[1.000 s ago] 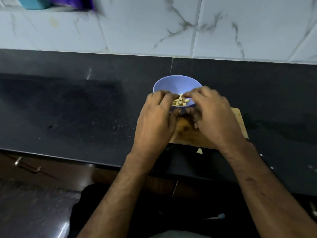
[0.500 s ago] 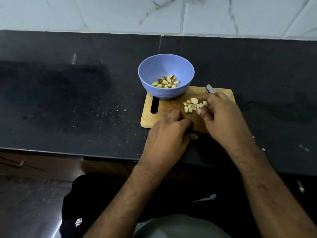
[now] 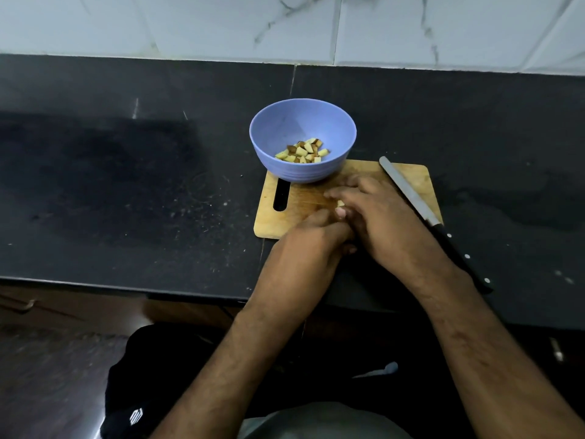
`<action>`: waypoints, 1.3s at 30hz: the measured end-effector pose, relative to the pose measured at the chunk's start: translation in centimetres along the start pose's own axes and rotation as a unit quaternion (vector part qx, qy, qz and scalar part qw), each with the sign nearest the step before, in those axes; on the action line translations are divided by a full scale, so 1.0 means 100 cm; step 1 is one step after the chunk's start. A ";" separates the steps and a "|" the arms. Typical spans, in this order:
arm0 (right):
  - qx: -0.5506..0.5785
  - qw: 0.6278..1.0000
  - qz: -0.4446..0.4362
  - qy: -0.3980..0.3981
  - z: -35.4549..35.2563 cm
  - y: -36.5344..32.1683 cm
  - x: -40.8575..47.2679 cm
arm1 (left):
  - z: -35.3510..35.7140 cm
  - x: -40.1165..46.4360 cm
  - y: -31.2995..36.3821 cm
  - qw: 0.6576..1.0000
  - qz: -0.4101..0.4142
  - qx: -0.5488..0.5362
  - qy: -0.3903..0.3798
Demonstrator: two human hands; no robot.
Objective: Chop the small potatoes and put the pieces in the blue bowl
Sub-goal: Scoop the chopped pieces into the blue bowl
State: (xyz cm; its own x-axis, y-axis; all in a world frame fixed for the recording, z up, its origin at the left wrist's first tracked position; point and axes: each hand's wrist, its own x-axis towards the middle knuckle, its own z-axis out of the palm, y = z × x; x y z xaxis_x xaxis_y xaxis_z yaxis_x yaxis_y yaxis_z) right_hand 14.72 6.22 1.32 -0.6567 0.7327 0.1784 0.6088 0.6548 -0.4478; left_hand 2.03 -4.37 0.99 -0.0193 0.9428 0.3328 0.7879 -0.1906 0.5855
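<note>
Step in hand, by my read: gathering the last cut pieces off the cutting board (image 3: 272, 217) on the worktop (image 3: 126, 185). Blue bowl (image 3: 302, 139) sits on the board's far-left corner, chopped potato pieces (image 3: 302, 151) already inside. Left hand (image 3: 304, 248) at the board's near edge, fingers curled; can't tell what its grip holds. Right hand (image 3: 376, 213) cups over mid-board, one potato piece (image 3: 340, 203) showing under its fingers. Sweep both hands together, lift low, tip over the rim. Knife (image 3: 427, 213) lies along the board's right side; keep knuckles off it.
</note>
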 end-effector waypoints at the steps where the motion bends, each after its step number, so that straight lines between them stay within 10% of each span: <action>1: -0.014 1.000 -0.004 -0.006 -0.002 0.000 0.000 | 0.000 0.001 -0.002 0.999 -0.014 -0.035 0.018; 14: 0.013 0.995 0.048 0.089 -0.016 -0.003 0.006 | 0.002 0.017 -0.008 0.882 -0.264 -0.366 0.136; 24: 0.067 0.978 0.121 0.154 -0.035 0.004 -0.007 | 0.000 0.032 -0.001 0.945 -0.222 -0.217 0.100; 39: -0.103 0.994 0.035 -0.025 -0.015 0.000 -0.030 | 0.014 0.059 0.015 0.987 -0.040 0.139 -0.073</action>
State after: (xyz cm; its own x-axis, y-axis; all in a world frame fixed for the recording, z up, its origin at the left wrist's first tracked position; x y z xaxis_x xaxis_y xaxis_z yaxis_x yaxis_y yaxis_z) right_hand 17.40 4.30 2.08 -0.6284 0.7705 0.1067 0.7284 0.6310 -0.2669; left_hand 3.92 1.29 2.78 -0.0158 0.9850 0.1716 0.9259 -0.0504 0.3744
